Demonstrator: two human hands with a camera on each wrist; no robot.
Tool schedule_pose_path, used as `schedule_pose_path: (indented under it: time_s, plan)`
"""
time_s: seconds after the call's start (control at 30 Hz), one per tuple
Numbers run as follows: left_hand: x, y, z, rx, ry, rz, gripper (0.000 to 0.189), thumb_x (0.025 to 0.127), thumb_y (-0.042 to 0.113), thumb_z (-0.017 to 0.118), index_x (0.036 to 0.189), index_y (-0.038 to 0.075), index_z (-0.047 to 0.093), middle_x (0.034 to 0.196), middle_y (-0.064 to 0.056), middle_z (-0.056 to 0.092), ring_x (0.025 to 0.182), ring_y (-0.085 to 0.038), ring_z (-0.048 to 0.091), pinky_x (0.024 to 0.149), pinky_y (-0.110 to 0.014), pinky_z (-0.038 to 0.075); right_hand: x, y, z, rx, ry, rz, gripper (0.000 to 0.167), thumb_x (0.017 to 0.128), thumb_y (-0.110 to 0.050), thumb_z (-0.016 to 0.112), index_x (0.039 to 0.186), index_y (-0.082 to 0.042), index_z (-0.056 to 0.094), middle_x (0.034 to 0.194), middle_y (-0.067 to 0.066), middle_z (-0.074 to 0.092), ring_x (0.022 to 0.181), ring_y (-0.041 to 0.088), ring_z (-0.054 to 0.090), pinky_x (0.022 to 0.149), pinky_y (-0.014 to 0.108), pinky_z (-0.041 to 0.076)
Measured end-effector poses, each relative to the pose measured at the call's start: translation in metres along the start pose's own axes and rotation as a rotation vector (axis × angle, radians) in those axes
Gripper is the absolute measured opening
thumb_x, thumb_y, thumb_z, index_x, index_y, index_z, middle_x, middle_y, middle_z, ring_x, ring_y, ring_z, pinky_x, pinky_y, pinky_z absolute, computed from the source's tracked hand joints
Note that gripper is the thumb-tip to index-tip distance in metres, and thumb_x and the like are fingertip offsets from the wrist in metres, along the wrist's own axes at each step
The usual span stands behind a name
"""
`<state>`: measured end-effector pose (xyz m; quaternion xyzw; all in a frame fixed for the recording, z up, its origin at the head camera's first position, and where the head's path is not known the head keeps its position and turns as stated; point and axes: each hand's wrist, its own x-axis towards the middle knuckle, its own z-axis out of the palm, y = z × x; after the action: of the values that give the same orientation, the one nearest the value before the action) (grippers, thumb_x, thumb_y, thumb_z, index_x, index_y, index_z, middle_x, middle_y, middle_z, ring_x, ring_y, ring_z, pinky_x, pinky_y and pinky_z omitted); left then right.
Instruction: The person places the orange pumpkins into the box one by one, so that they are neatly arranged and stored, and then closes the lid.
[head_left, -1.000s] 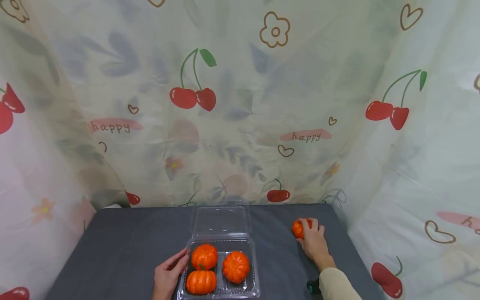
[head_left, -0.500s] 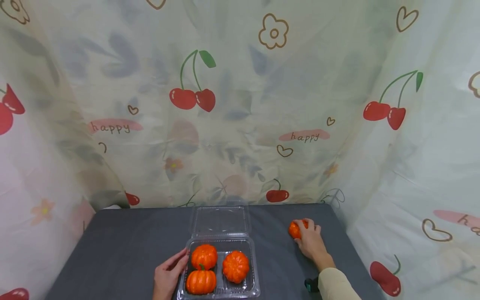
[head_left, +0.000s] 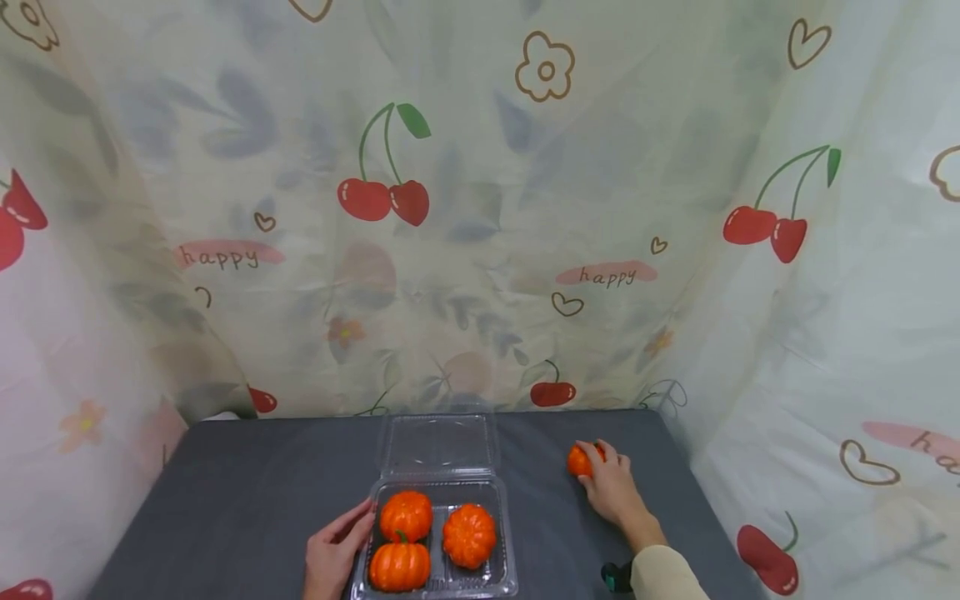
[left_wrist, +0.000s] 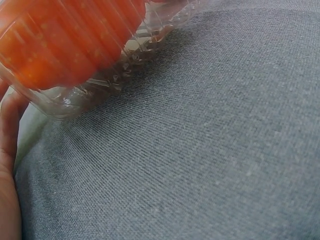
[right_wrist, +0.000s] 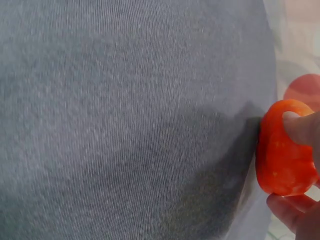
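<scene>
My right hand point(head_left: 611, 487) grips a small orange toy pumpkin point(head_left: 577, 461) on the right side of the table. Seen from the right wrist, thumb and fingertips hold the pumpkin point(right_wrist: 280, 162) from both sides, with its shadow on the cloth. A clear plastic clamshell container point(head_left: 507, 533) stands front centre, its lid point(head_left: 438, 442) folded back. Inside, two pumpkins sit in the left part, one behind point(head_left: 406, 515) and one in front point(head_left: 400, 568); another point(head_left: 469, 536) sits on the right. My left hand point(head_left: 333, 550) touches the container's left side with fairly straight fingers.
Dark grey cloth point(head_left: 247, 492) covers the table. A pale curtain printed with cherries point(head_left: 450, 292) encloses the back and both sides. A small dark object point(head_left: 617, 577) shows at the right wrist, beside the cream sleeve point(head_left: 663, 575).
The right hand has moved slightly left, carrying the pumpkin with it. My left hand stays at the container, and the pumpkins inside keep their places. The head view has shifted slightly.
</scene>
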<state>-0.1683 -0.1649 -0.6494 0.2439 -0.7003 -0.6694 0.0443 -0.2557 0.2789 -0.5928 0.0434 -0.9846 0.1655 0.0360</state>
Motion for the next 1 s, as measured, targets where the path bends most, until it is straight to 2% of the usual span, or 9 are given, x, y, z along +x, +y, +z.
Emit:
schedule_pose_path:
  time_s: [0.2, 0.4, 0.6, 0.77, 1.0]
  plan:
    - [0.002, -0.004, 0.001, -0.017, 0.015, 0.039, 0.066, 0.073, 0.054, 0.088, 0.123, 0.013, 0.075, 0.108, -0.001, 0.080, 0.077, -0.003, 0.071, 0.067, -0.022, 0.058, -0.002, -0.009, 0.001, 0.002, -0.020, -0.009, 0.061, 0.098, -0.024, 0.069, 0.154, -0.019, 0.045, 0.158, 0.028, 0.035, 0.128, 0.053, 0.041, 0.103, 0.066, 0.045]
    - [0.001, -0.003, 0.001, 0.000, 0.006, 0.028, 0.069, 0.072, 0.057, 0.087, 0.124, 0.013, 0.075, 0.113, -0.004, 0.079, 0.082, 0.000, 0.072, 0.069, -0.021, 0.058, -0.005, -0.018, 0.003, 0.010, -0.015, -0.033, 0.063, 0.098, -0.028, 0.068, 0.156, -0.021, 0.043, 0.154, 0.025, 0.038, 0.126, 0.050, 0.043, 0.102, 0.064, 0.046]
    - [0.000, -0.003, 0.000, 0.014, 0.011, 0.038, 0.066, 0.074, 0.056, 0.087, 0.123, 0.014, 0.075, 0.114, -0.005, 0.078, 0.083, 0.002, 0.071, 0.070, -0.019, 0.058, -0.007, -0.028, 0.001, 0.035, 0.031, -0.081, 0.059, 0.098, -0.027, 0.069, 0.152, -0.018, 0.047, 0.149, 0.024, 0.045, 0.122, 0.047, 0.048, 0.100, 0.062, 0.049]
    - [0.000, -0.003, 0.001, 0.002, 0.016, 0.045, 0.061, 0.076, 0.051, 0.087, 0.123, 0.013, 0.076, 0.111, -0.004, 0.079, 0.082, 0.001, 0.071, 0.069, -0.020, 0.058, -0.008, -0.037, -0.003, 0.060, 0.055, -0.109, 0.054, 0.098, -0.028, 0.069, 0.147, -0.015, 0.050, 0.147, 0.024, 0.050, 0.123, 0.047, 0.051, 0.103, 0.062, 0.048]
    - [0.000, -0.004, 0.000, -0.010, 0.018, 0.074, 0.061, 0.076, 0.050, 0.087, 0.122, 0.012, 0.076, 0.106, 0.002, 0.080, 0.079, 0.001, 0.071, 0.067, -0.019, 0.057, -0.008, -0.047, -0.011, 0.062, 0.031, -0.100, 0.056, 0.100, -0.031, 0.065, 0.153, -0.023, 0.047, 0.150, 0.022, 0.040, 0.124, 0.044, 0.049, 0.103, 0.060, 0.049]
